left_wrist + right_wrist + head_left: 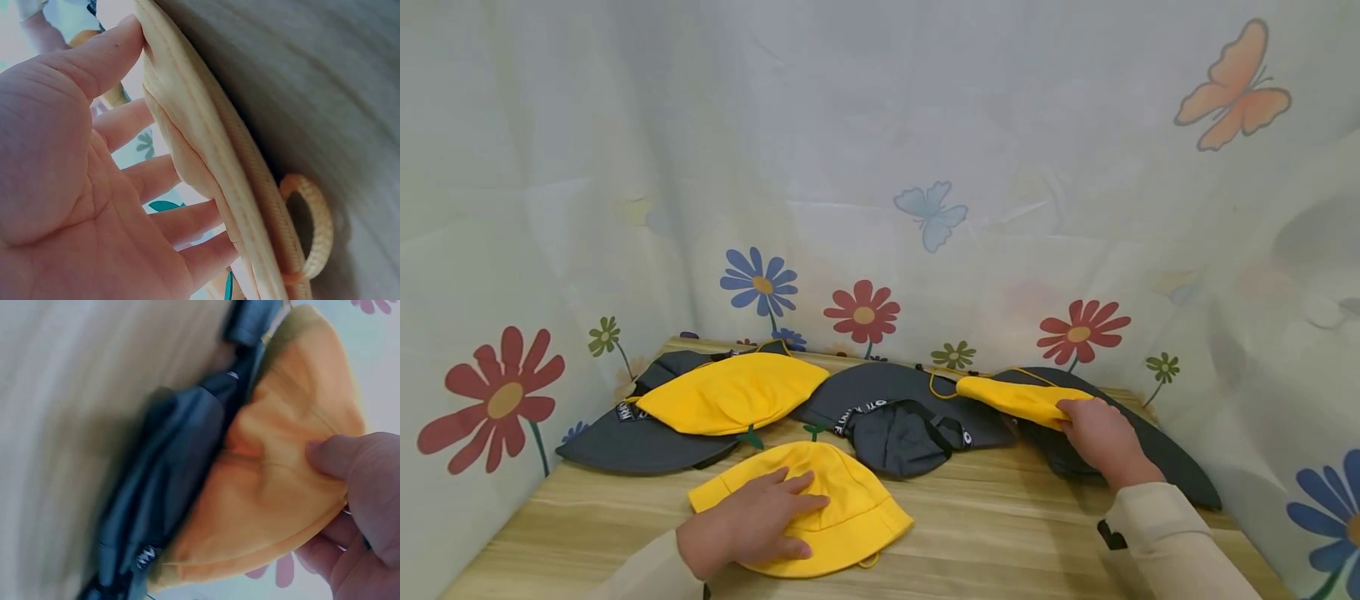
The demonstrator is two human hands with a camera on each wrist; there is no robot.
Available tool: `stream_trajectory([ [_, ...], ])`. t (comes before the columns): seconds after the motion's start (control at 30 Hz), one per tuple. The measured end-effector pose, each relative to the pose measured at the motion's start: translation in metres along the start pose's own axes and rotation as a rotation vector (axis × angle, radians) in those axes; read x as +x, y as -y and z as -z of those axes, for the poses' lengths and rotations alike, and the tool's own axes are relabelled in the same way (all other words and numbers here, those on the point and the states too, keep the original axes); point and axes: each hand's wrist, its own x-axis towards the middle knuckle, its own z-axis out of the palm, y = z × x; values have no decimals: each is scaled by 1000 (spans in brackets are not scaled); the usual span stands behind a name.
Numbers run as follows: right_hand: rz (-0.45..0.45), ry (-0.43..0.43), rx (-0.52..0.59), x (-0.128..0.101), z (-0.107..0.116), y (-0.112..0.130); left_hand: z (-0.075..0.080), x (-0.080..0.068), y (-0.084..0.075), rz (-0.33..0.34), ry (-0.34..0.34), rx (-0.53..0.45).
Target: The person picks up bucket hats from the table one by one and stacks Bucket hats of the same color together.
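Fingers spread, my left hand rests on a yellow bucket hat at the front of the table. The hat lies flattened, with a small green sprout on top and a yellow cord loop at its edge. In the left wrist view, extended fingers touch the fabric. My right hand pinches a second yellow hat by its edge, over a dark grey hat. In the right wrist view, the thumb presses this yellow hat and the other fingers are behind it.
At the back left, a third yellow hat lies on a dark wide-brimmed hat. Another dark hat with a lettered strap sits mid-back. A flowered curtain borders the wooden table behind and at both sides.
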Motion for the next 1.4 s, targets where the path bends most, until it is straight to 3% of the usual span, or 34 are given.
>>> stream_trajectory([
  [0.37,-50,-139,168,15,48,-12,3,3,0,3,-3,-33],
  [0.53,-57,-253,227,17,75,-7,4,1,0,10,1,-47],
  [0.93,-26,-440,274,18,142,10,4,4,0,17,19,-51],
  [1.4,-13,-548,300,17,193,25,4,2,-2,22,22,-34],
])
